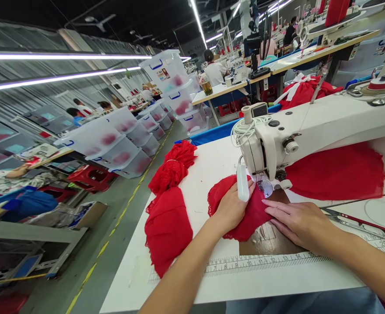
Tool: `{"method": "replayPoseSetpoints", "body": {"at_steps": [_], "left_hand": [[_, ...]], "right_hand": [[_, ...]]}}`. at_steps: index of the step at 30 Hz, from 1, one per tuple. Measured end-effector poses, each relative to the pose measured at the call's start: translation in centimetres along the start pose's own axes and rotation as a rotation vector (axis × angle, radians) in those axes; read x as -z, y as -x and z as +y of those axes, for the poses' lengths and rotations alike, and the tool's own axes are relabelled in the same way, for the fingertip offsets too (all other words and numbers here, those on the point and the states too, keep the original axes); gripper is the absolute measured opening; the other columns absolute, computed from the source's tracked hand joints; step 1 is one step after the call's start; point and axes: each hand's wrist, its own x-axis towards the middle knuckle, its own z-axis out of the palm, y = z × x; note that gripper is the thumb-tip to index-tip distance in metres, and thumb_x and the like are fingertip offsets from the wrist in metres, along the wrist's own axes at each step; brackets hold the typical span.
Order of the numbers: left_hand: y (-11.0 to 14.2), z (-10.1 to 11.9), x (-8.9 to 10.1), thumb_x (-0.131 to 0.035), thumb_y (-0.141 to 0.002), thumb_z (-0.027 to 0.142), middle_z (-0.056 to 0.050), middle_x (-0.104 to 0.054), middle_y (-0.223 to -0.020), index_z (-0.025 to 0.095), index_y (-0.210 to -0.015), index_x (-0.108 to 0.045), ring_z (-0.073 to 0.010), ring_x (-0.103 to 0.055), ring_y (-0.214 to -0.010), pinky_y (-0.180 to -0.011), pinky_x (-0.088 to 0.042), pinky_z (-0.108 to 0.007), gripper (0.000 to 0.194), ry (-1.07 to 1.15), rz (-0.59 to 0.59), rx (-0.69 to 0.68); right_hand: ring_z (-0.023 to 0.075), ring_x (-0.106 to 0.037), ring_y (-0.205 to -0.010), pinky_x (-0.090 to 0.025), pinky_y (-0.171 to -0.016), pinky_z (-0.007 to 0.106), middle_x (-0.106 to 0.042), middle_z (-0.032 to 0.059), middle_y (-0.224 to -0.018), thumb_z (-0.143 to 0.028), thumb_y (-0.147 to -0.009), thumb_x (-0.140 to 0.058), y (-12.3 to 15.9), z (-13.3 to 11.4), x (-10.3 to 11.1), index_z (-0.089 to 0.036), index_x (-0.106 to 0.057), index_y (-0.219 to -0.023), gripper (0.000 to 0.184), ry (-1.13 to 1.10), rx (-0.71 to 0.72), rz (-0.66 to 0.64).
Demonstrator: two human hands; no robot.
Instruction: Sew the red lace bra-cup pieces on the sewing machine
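Bare forearms fill the near side, reaching over a white table toward the sewing machine. Left of the machine there's a red pile, and a red sheet lies under the machine's arm.

Main thing is the red cloth: it's right in front of the machine's head, between the hands, far side up against the foot. Left hand lies flat on top of it, fingers stretched out, not gripping. Right hand is flat too, fingers straight and close together, tips touching the cloth's right edge. Honestly, both are about equally near the foot. No clear long axis on the cloth, since it's rumpled and half covered.

Snips sit in front of the machine, just beyond the right hand.

Hard to make out: a white tab on the machine blocks some of the left fingers, the guard blurs the needle area, and can't tell whether cloth and sheet join behind the foot.
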Motion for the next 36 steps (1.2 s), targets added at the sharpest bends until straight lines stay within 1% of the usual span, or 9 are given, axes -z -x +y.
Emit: {"method": "replayPoseSetpoints", "body": {"at_steps": [4,7,11,14,20,24,28,33,36], "left_hand": [[-0.1,-0.2,-0.2,-0.032,-0.1,0.007,-0.011,-0.047,-0.158,0.022,-0.153,-0.038,-0.0236,-0.041,-0.148,-0.121,-0.041,-0.05,0.055,-0.013,-0.011,-0.003],[-0.2,-0.1,-0.2,-0.031,-0.101,0.008,-0.012,-0.05,-0.154,0.02,-0.149,-0.042,-0.0248,-0.045,-0.144,-0.119,-0.044,-0.05,0.051,-0.018,0.047,0.002],[0.0,0.7,0.7,-0.031,-0.102,0.007,-0.014,-0.062,-0.135,0.015,-0.134,-0.054,-0.0242,-0.059,-0.127,-0.107,-0.054,-0.043,0.04,0.039,0.11,-0.052],[0.5,1.6,1.4,-0.032,-0.099,0.003,-0.012,-0.064,-0.128,0.014,-0.134,-0.054,-0.0211,-0.065,-0.114,-0.095,-0.06,-0.036,0.042,0.05,0.056,-0.099],[1.5,2.3,1.4,-0.036,-0.102,0.007,-0.014,-0.056,-0.141,0.021,-0.15,-0.041,-0.0238,-0.067,-0.11,-0.07,-0.063,-0.031,0.051,-0.125,-0.091,-0.144],[1.6,2.3,1.4,-0.042,-0.102,0.01,-0.014,-0.052,-0.146,0.024,-0.152,-0.038,-0.0252,-0.065,-0.117,-0.069,-0.063,-0.031,0.052,-0.156,-0.127,-0.136],[1.7,2.4,1.7,-0.045,-0.101,0.01,-0.016,-0.05,-0.147,0.022,-0.153,-0.037,-0.0275,-0.063,-0.12,-0.073,-0.064,-0.034,0.053,-0.143,-0.142,-0.146],[1.7,2.4,1.5,-0.047,-0.098,0.007,-0.015,-0.049,-0.148,0.023,-0.154,-0.035,-0.0284,-0.063,-0.121,-0.074,-0.064,-0.036,0.059,-0.15,-0.159,-0.136],[1.7,2.4,1.4,-0.049,-0.097,0.006,-0.015,-0.048,-0.148,0.026,-0.154,-0.035,-0.0275,-0.063,-0.12,-0.073,-0.064,-0.034,0.062,-0.145,-0.147,-0.128]], "right_hand": [[0.0183,-0.071,-0.067,-0.048,-0.052,0.035,-0.073,0.0049,-0.125,-0.02,-0.103,-0.04,0.0,0.0,-0.1,-0.019,-0.067,-0.123,0.034,-0.017,-0.029,0.008],[0.0196,-0.073,-0.074,-0.049,-0.056,0.035,-0.073,0.0051,-0.127,-0.018,-0.102,-0.042,0.2,0.0,-0.2,-0.02,-0.068,-0.119,0.032,-0.035,-0.029,0.004],[0.0196,-0.074,-0.077,-0.05,-0.058,0.033,-0.073,0.0065,-0.126,-0.016,-0.1,-0.046,0.4,0.0,-0.1,-0.02,-0.068,-0.112,0.025,-0.057,0.002,0.007],[0.02,-0.073,-0.075,-0.05,-0.057,0.033,-0.075,0.0067,-0.122,-0.016,-0.1,-0.045,0.4,-0.1,0.0,-0.019,-0.068,-0.108,0.025,-0.056,0.004,0.026],[0.0207,-0.071,-0.067,-0.05,-0.055,0.036,-0.078,0.0057,-0.111,-0.014,-0.101,-0.038,0.3,-0.3,0.1,-0.019,-0.068,-0.097,0.031,-0.023,0.03,0.074],[0.0194,-0.069,-0.065,-0.046,-0.052,0.034,-0.077,0.0051,-0.112,-0.014,-0.1,-0.039,0.5,-0.3,-0.2,-0.02,-0.067,-0.096,0.029,-0.025,0.04,0.058],[0.0197,-0.068,-0.064,-0.044,-0.051,0.034,-0.077,0.0054,-0.112,-0.013,-0.1,-0.039,0.9,-0.4,-0.5,-0.02,-0.066,-0.096,0.028,-0.04,0.012,0.059],[0.0192,-0.068,-0.064,-0.044,-0.052,0.034,-0.077,0.0056,-0.111,-0.014,-0.101,-0.039,0.9,-0.4,-0.1,-0.02,-0.065,-0.095,0.028,-0.047,0.024,0.029],[0.0189,-0.067,-0.063,-0.044,-0.051,0.033,-0.077,0.0051,-0.11,-0.015,-0.101,-0.04,0.7,-0.3,0.0,-0.021,-0.065,-0.093,0.027,-0.041,0.025,0.031]]}}
